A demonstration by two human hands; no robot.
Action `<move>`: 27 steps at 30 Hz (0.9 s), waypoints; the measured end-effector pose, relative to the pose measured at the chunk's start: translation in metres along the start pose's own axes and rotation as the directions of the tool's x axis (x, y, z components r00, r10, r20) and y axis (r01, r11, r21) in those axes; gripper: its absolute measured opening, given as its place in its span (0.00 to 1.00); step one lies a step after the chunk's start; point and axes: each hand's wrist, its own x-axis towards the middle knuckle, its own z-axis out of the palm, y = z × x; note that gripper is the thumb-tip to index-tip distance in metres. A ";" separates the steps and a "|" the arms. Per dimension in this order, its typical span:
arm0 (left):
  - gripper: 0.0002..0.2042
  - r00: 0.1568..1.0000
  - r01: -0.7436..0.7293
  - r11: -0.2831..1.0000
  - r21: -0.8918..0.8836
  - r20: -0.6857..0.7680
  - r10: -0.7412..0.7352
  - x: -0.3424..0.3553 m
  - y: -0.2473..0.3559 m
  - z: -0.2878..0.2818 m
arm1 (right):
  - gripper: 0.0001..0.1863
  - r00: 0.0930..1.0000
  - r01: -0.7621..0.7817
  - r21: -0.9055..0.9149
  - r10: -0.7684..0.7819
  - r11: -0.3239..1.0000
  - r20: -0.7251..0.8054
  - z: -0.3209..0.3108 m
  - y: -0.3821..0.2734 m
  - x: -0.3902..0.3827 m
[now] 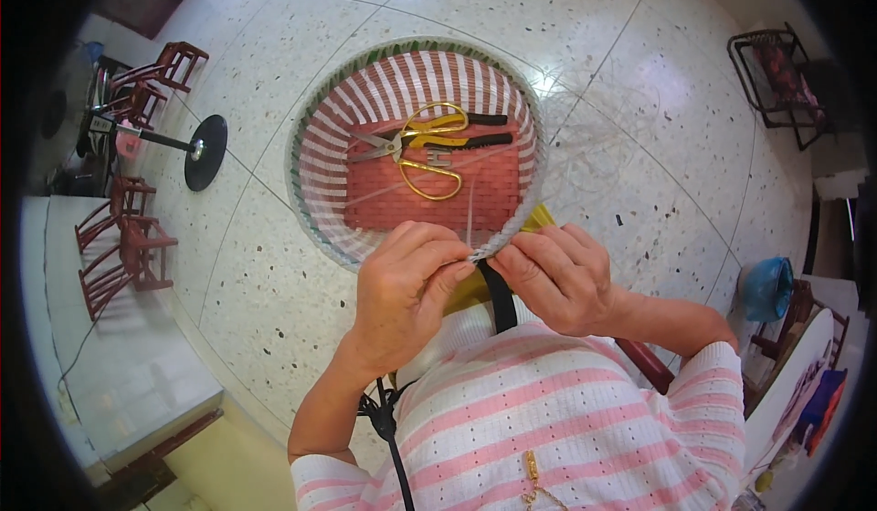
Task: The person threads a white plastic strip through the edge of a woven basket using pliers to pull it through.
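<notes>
1. At the near edge of a round basket woven from reddish-brown and white flat strips (324, 168), just in front of the person's body, 2 bare hands meet on the pale wrapped rim (539, 146).
2. The left hand (406, 283) is narrowed to a thumb-and-forefinger pinch at that rim; the right hand (557, 278) pinches close beside it. Whether a thin strand lies between the fingertips, I cannot tell.
3. Done, as far as I can judge: the reddish-brown base and striped wall look fully woven, and pale wrapping shows along most of the rim.
4. Left, in my judgement: the stretch under the fingers, where a thin whitish strand (470, 202) shows inside the basket. How much wrapping remains is hidden by the hands.
5. Inside the basket lie scissors with large golden loop handles (396, 146), overlapping a hand tool with yellow-and-black grips (480, 142); neither is held. Fine, clear loose strands (603, 136) lie to the right on the pale speckled floor (265, 337).
6. No brand is legible; a small whitish label (101, 124) at the far left is too small to read.
</notes>
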 end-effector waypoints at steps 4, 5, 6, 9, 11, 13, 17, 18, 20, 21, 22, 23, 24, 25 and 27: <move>0.08 0.999 0.019 0.999 -0.027 0.036 -0.018 0.001 0.000 -0.005 | 0.15 0.999 -0.034 0.010 0.034 0.999 -0.016 0.004 0.000 -0.005; 0.09 0.998 0.028 0.999 -0.037 0.048 -0.027 0.001 0.000 -0.007 | 0.14 0.999 -0.034 0.039 0.035 0.999 -0.027 0.006 0.001 -0.006; 0.09 0.998 0.038 0.998 -0.046 0.061 -0.035 0.001 0.001 -0.007 | 0.14 0.999 -0.036 0.039 0.037 0.999 -0.028 0.006 0.001 -0.007; 0.10 0.999 0.049 0.994 -0.101 0.026 -0.047 0.002 0.000 -0.005 | 0.13 0.996 -0.093 0.129 0.091 0.987 0.021 0.007 -0.001 -0.008; 0.10 0.998 0.050 0.994 -0.098 0.031 -0.047 0.001 -0.001 -0.006 | 0.12 0.990 -0.139 0.171 0.132 0.975 0.051 0.002 -0.004 -0.003; 0.10 0.998 0.049 0.994 -0.095 0.036 -0.046 0.001 -0.002 -0.007 | 0.11 0.985 -0.174 0.192 0.168 0.966 0.049 0.002 -0.006 0.001; 0.10 0.999 -0.037 0.998 -0.047 0.035 0.039 0.002 -0.005 -0.009 | 0.09 0.948 -0.302 0.287 0.254 0.909 0.194 -0.007 -0.011 0.003; 0.10 0.998 -0.051 0.998 -0.046 0.042 0.053 0.003 -0.006 -0.010 | 0.09 0.948 -0.302 0.286 0.254 0.909 0.193 -0.006 -0.012 0.003; 0.10 0.996 -0.059 0.997 -0.050 0.062 0.062 0.005 -0.007 -0.011 | 0.08 0.934 -0.351 0.371 0.296 0.860 0.199 -0.002 -0.012 0.002; 0.10 0.994 -0.066 0.996 -0.053 0.080 0.071 0.006 -0.008 -0.011 | 0.08 0.934 -0.352 0.371 0.296 0.860 0.199 -0.001 -0.012 0.000; 0.10 0.994 -0.066 0.996 -0.054 0.081 0.071 0.008 -0.008 -0.014 | 0.08 0.918 -0.392 0.399 0.322 0.829 0.232 0.001 -0.011 -0.003; 0.10 0.987 -0.055 0.998 -0.042 0.149 0.060 0.010 -0.007 -0.018 | 0.08 0.899 -0.432 0.426 0.347 0.795 0.266 0.001 -0.011 -0.005; 0.09 0.975 -0.044 0.999 -0.029 0.217 0.049 0.012 -0.007 -0.022 | 0.08 0.899 -0.433 0.425 0.348 0.795 0.266 0.002 -0.010 -0.005; 0.09 0.975 -0.043 0.999 -0.029 0.218 0.048 0.013 -0.008 -0.025 | 0.07 0.904 -0.424 0.436 0.348 0.794 0.246 0.003 -0.011 -0.004; 0.11 0.961 0.082 0.978 -0.190 0.275 -0.028 0.017 -0.010 -0.029 | 0.07 0.909 -0.417 0.446 0.351 0.792 0.226 0.004 -0.012 -0.006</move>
